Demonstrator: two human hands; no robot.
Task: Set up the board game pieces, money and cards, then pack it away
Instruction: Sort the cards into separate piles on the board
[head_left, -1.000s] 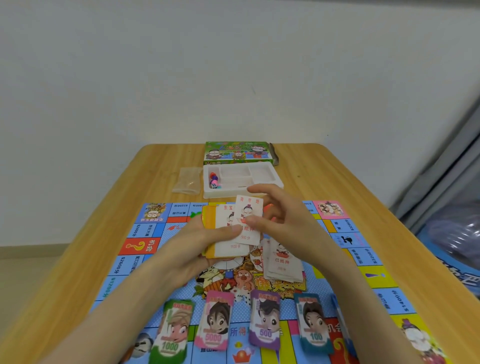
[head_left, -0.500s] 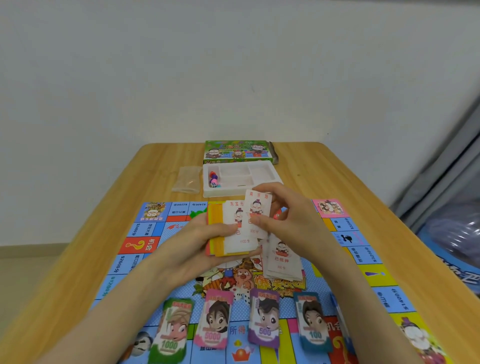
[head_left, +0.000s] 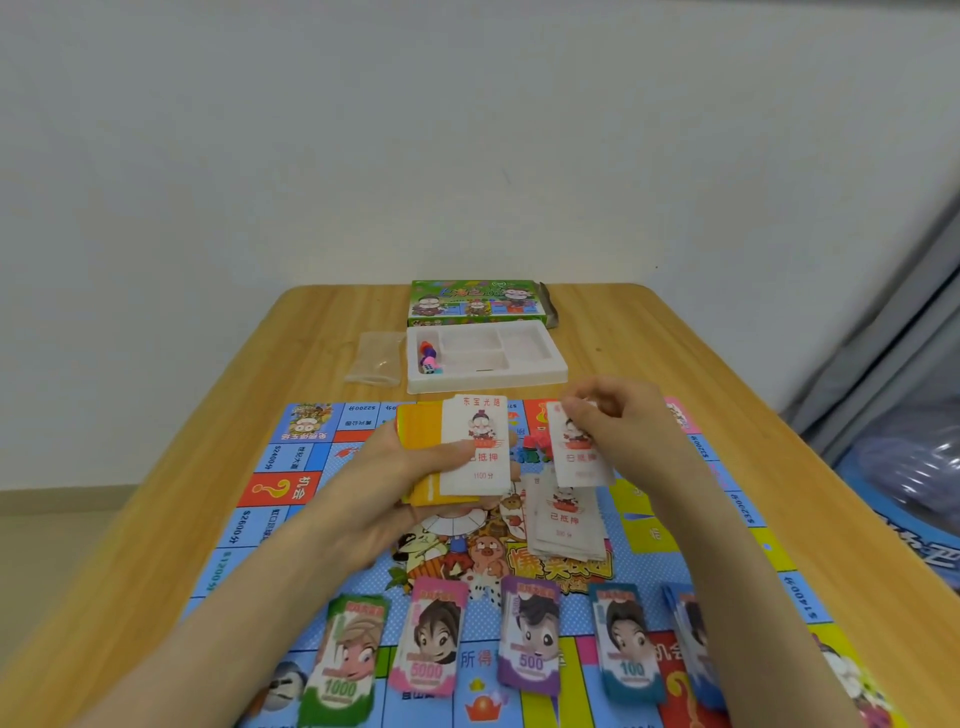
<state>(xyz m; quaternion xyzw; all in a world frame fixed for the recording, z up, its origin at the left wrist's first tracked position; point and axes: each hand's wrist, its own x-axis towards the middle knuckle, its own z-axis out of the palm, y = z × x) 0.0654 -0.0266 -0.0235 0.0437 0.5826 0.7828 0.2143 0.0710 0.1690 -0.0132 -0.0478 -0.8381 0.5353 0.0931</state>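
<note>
Right fingertips (head_left: 575, 411) are clamped on the top edge of a single white deed card (head_left: 579, 460), and we've got it hanging just above the loose pile of deed cards (head_left: 566, 525) lying on the game board (head_left: 291, 488). The rest of the right hand (head_left: 623, 431) is curled in behind that pinch. Over on the other side, the left thumb (head_left: 452, 451) presses across the face of a held card stack (head_left: 470, 447), white deed on top and yellow cards underneath. The left hand (head_left: 410, 483) is wrapped round the stack from below.

Looking wider, the money looks sorted. We see the 1000 notes (head_left: 343, 660), 5000 notes (head_left: 431, 634), 500 notes (head_left: 530, 634) and 100 notes (head_left: 626, 644) in a row along the near edge, with a blue stack (head_left: 685, 639) half hidden by the right forearm.

At the far side, the white tray (head_left: 556, 374) holds the coloured tokens (head_left: 428, 352) and a die (head_left: 428, 368) in its left compartment, so we'd say the pieces are not yet on the board. The green box (head_left: 475, 301) sits behind it.

We reckon we're partway through setup, dealing the cards. The yellow cards, the tokens and all the packing away are left.
</note>
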